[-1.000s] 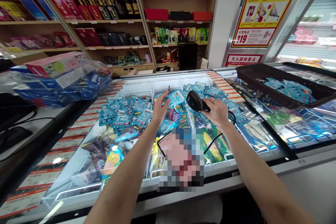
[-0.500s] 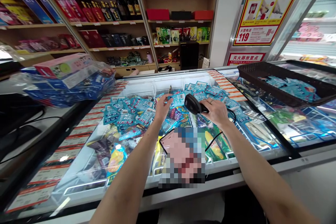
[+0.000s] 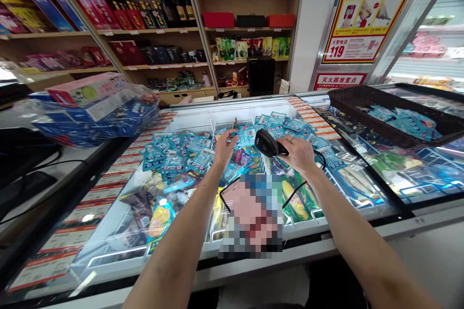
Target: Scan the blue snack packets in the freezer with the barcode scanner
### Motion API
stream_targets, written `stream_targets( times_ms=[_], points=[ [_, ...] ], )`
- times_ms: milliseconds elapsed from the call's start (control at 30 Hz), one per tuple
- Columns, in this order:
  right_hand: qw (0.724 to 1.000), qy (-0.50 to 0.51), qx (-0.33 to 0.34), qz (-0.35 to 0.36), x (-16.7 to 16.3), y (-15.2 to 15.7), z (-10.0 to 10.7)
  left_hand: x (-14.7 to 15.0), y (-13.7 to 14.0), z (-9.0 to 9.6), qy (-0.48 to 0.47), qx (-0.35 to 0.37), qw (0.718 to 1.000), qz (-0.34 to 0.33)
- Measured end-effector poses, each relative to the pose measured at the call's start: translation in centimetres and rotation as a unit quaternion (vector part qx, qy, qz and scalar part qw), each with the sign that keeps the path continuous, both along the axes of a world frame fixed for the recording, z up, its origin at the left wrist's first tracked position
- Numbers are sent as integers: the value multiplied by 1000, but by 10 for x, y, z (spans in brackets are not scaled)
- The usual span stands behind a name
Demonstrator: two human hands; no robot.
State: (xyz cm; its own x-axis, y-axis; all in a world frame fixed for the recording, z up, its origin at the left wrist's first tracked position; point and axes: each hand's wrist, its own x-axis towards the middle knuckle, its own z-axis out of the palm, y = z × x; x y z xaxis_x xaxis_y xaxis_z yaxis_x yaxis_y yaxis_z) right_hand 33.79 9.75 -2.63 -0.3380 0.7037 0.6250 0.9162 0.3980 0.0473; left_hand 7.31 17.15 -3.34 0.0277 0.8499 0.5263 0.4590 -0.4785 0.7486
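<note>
My left hand [image 3: 226,145] pinches the left edge of a small blue packet [image 3: 247,137], whose barcode side faces up. In my right hand [image 3: 297,152] is a black barcode scanner [image 3: 267,143], its head pointing left at the packet, very near its right end. A black cord [image 3: 295,193] runs from the scanner down over the glass. Many similar blue packets lie on the freezer's glass top, a heap [image 3: 181,152] to the left and another heap [image 3: 284,124] behind the scanner. A phone [image 3: 232,193], partly blurred out, rests on the glass between my forearms.
A dark brown basket [image 3: 348,94] with several blue packets stands at the right. On the left, a plastic-wrapped stack of boxes [image 3: 94,111] sits at the freezer's edge. Price labels [image 3: 81,215] line the glass. Behind are shelves [image 3: 152,31] of goods and a black box [image 3: 261,76].
Almost nothing differs. Both hands, the packet and the scanner stay in the same place, with only a tiny shift of the view.
</note>
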Motion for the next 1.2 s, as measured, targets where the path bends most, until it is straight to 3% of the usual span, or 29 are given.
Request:
stream_targets(
  times_ms=[133,267,433,667,733,833,900,1200],
  points=[
    [1000,5,10,1,0,-1,0,-1,-1,-1,38,12,999,16],
    [1000,0,13,1,-1,-1,-1,-6,-14,2,155,69,983,67],
    [1000,6,24,-1,-2,-3,-2,-27,-39,7,271,87,945,162],
    [1000,0,21,-23,0,-8,-2,-71,-62,10,302,52,895,325],
    [1000,-1,19,-25,1,-8,-3,-76,-65,9,321,68,896,300],
    [999,4,22,-43,2,-7,-4,-75,-65,6,392,84,903,153],
    [998,13,25,-63,4,-7,-6,-73,-63,4,422,77,899,89],
    [988,87,40,-123,13,-7,-10,-81,-53,-8,385,43,897,214]
  ],
)
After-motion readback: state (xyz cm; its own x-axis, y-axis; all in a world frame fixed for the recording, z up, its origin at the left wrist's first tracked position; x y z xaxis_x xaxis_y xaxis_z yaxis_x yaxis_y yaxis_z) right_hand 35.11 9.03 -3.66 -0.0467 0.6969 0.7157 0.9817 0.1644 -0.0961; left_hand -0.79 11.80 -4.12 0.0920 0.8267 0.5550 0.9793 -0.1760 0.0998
